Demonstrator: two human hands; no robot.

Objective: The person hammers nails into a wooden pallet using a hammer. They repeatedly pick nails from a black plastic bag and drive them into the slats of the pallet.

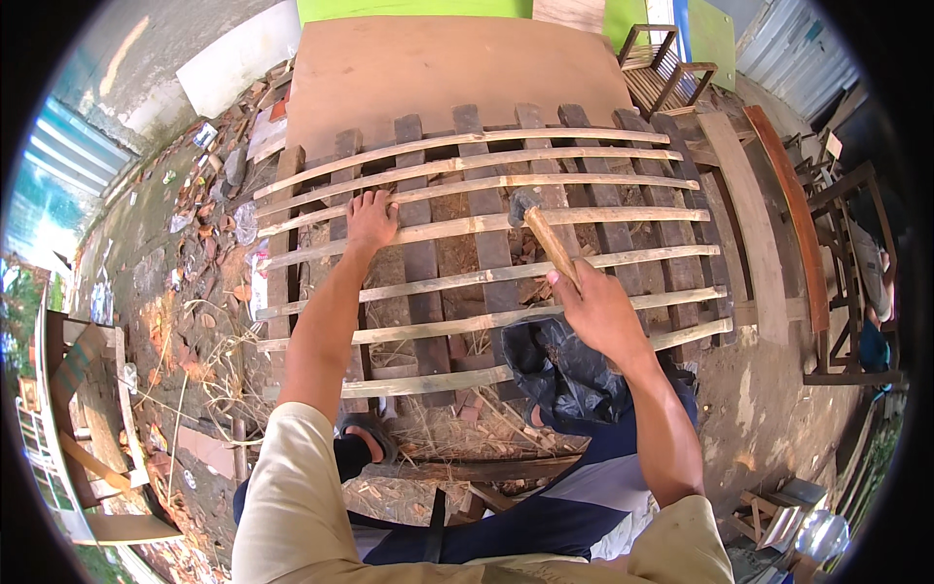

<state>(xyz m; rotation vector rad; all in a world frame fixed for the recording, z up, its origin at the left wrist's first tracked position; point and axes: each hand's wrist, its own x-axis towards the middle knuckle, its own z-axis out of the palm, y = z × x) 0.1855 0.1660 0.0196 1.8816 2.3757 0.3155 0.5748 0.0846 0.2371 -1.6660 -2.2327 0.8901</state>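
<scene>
The person wears a pale beige top (311,545) with short, loose sleeves; the left sleeve (297,487) ends in a plain hem near the elbow, and the right sleeve (684,545) matches it in colour. Forearms and hands (595,307) are bare. Below come dark navy trousers (477,533) with lighter grey panels (595,494) set into them, their edges sharply drawn. A narrow black strip (437,526) (strap or belt end, hard to say which) shows at the lap. Dark footwear (385,443) leaves part of the left foot uncovered.
</scene>
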